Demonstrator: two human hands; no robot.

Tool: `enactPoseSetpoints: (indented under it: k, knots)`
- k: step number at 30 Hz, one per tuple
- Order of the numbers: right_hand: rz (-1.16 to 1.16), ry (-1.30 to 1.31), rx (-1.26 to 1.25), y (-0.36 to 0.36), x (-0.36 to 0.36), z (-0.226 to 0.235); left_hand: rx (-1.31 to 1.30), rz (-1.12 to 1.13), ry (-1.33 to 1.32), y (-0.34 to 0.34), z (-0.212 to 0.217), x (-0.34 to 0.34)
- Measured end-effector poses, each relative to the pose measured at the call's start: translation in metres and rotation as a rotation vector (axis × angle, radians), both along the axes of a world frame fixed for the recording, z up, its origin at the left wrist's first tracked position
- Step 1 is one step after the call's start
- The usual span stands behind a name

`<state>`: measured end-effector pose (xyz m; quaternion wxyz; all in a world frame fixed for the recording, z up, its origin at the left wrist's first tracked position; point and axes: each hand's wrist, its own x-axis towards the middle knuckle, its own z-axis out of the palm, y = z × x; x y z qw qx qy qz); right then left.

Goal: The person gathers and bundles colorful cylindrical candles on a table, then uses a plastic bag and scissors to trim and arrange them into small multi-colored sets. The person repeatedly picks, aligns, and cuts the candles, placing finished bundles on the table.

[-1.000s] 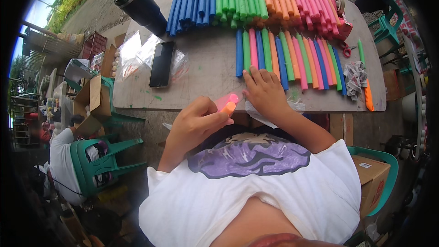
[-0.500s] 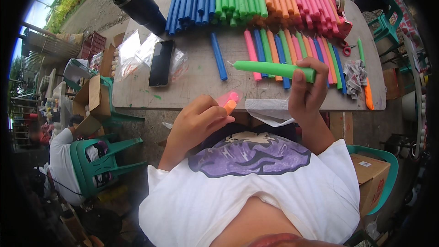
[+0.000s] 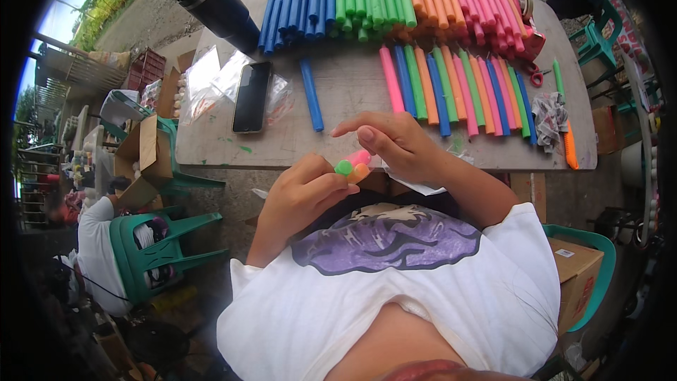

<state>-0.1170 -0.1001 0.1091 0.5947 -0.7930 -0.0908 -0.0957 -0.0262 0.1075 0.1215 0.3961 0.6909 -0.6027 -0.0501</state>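
Note:
My left hand [image 3: 300,190] grips a small bundle of coloured foam sticks [image 3: 352,164] seen end-on: green, pink and orange tips. My right hand [image 3: 395,142] hovers right beside the bundle, fingers curled, touching its far side near the table's front edge. On the table [image 3: 338,141] beyond lie a row of single sticks [image 3: 458,88] in mixed colours and one lone blue stick [image 3: 311,94]. Farther back is a long pile of sticks [image 3: 395,0] sorted blue, green, orange, pink.
A black phone [image 3: 252,97] and clear plastic bags [image 3: 211,77] lie at left, a dark tumbler [image 3: 218,8] behind them. Red scissors [image 3: 534,74] and an orange cutter [image 3: 570,148] sit at right. Green plastic chairs [image 3: 151,247] and a seated person [image 3: 95,240] are lower left.
My right hand lifted a green stick off the table row and brought it down to the bundle in my left hand; the green tip now sits with the pink and orange ones.

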Motion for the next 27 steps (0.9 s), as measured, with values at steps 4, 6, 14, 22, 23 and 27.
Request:
enactPoseSetpoints:
  k: [4,6,14,22,23,27]
  knots:
    - [-0.073,-0.248,-0.616,0.003,0.070,-0.052,0.047,0.038,0.021,0.005,-0.002,-0.001]
    - [0.008,-0.350,-0.946,0.009,0.092,-0.075,0.037,0.036,0.024,0.006,-0.003,0.000]
    - [-0.001,-0.439,-0.912,-0.007,0.088,-0.061,-0.039,0.047,0.044,0.014,-0.005,0.006]
    - [-0.532,-0.457,0.568,-0.042,-0.005,0.017,-0.128,0.030,0.058,0.001,-0.013,0.011]
    - [-0.493,-0.421,0.578,-0.043,-0.014,0.017,-0.139,0.015,0.068,-0.002,-0.013,0.012]
    - [-0.343,-0.222,0.556,-0.016,-0.040,0.018,-0.145,-0.074,0.127,-0.014,-0.002,0.010]
